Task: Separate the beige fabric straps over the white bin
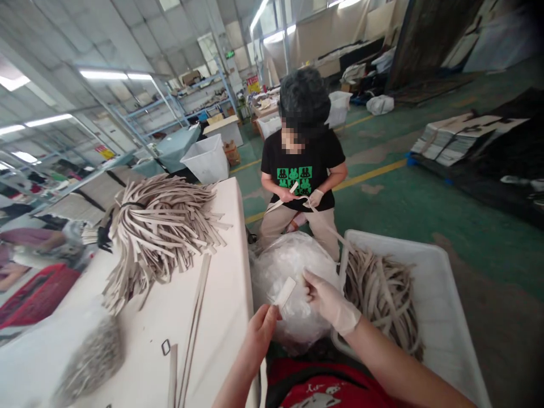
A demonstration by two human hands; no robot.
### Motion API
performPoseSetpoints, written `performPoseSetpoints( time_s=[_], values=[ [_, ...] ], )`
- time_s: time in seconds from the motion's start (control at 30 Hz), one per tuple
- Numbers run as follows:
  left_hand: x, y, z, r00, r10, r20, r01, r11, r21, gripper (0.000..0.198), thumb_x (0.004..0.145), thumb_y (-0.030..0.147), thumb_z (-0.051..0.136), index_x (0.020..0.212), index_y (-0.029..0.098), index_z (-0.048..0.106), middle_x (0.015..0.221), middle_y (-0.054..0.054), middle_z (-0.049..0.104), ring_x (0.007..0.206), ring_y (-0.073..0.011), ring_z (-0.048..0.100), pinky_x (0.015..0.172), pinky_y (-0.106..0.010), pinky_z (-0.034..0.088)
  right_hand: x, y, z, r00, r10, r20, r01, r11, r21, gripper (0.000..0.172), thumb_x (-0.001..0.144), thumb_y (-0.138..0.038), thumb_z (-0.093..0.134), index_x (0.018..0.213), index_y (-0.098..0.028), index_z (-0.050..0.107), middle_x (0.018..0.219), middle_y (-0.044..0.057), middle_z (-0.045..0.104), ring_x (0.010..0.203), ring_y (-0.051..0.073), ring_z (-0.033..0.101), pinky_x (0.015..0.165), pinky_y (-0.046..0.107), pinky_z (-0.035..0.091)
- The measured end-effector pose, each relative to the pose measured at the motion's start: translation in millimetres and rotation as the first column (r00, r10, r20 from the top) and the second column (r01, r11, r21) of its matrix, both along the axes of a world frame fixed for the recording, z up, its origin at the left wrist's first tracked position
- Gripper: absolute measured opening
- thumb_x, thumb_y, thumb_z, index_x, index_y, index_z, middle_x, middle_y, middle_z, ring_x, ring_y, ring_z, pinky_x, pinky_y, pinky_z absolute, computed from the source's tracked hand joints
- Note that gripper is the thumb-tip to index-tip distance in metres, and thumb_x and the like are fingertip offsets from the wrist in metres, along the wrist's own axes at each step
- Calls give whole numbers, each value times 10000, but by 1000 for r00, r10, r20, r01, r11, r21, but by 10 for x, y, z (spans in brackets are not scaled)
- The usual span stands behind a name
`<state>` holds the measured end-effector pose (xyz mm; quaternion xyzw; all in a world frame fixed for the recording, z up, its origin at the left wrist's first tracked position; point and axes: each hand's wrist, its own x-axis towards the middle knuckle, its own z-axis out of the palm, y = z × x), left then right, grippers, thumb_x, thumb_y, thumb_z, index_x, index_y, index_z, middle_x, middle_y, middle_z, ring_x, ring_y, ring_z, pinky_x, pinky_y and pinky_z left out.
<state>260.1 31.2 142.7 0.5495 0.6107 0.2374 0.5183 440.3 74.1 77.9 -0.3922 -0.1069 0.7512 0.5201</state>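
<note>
My left hand (262,328) is bare and pinches a beige strap (286,292) near its end, so a short flat piece sticks out past the fingertips. A pale length of strap seems to hang below that hand beside the table edge. Just right of the strap end, my right hand (334,303), in a thin whitish glove, has its fingers curled in; whether anything is between them I cannot make out. Beneath both hands lies a bulging clear plastic bag (297,258). Loose beige straps (378,289) fill part of a white bin (442,294) to the right.
A white table (229,226) on the left bears a tied bundle of straps (161,226), long single straps (198,306), a small dark buckle (165,347) and a bag of small metal-looking parts (91,360). A co-worker (301,158) sits opposite, handling a strap.
</note>
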Motion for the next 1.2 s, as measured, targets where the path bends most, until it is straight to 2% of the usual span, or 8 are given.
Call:
performPoseSetpoints(
  time_s=[0.1,0.17,0.47,0.7,0.83,0.97,1.1,1.2],
  values=[
    [26,-90,-44,997,61,-53,-59,998,37,461,770,625,423,657,180,471,526,59,320,490,-83,294,468,-213,243,104,-6,18,981,-55,-183,37,994,-102,266,643,-356,751,739,-173,583,655,-38,539,482,36,403,390,152,257],
    [53,-128,-58,994,70,-80,-64,995,71,433,780,594,434,649,183,463,525,56,344,484,-82,312,466,-211,253,114,-33,31,979,-51,-199,37,997,-74,265,628,-321,766,756,-171,591,646,-43,531,488,36,406,394,146,261],
    [241,-213,69,978,21,-206,1,994,109,372,829,506,387,654,184,457,534,43,392,499,-95,369,482,-214,272,-37,-90,7,975,-198,98,184,973,136,363,643,-465,710,591,-168,508,536,-49,446,478,64,332,442,205,239],
    [233,-180,34,936,-7,-352,70,984,166,325,848,424,361,642,186,442,552,34,391,548,-108,384,527,-230,271,-77,-105,230,902,-276,333,199,948,247,356,676,-503,663,616,-164,570,558,-32,485,536,95,396,525,241,305],
    [243,-98,87,949,-18,-316,57,992,113,347,828,451,360,596,195,392,519,39,370,521,-106,392,510,-228,286,-148,-220,333,894,-182,410,68,958,279,387,634,-520,686,720,-149,617,647,4,582,628,139,494,602,262,370],
    [208,-41,71,985,-81,-154,82,997,1,412,792,582,383,650,196,414,499,43,439,450,-94,412,466,-218,304,-147,-263,320,927,-18,374,-88,960,265,431,629,-552,671,707,-139,577,580,-10,530,538,113,445,531,253,336],
    [164,-33,-19,983,-184,-22,175,961,-213,565,695,744,383,759,185,439,431,56,463,350,-85,374,379,-205,241,0,-193,296,899,-120,421,12,969,249,434,653,-572,641,646,-152,529,549,-28,466,525,99,399,516,246,303],
    [213,6,-13,996,-80,-37,77,993,-86,564,705,751,370,721,191,430,372,96,359,320,-59,262,362,-197,161,-28,-215,297,918,-70,390,-30,969,245,474,618,-616,645,647,-159,523,548,-32,450,529,101,390,510,245,290]
  ],
)
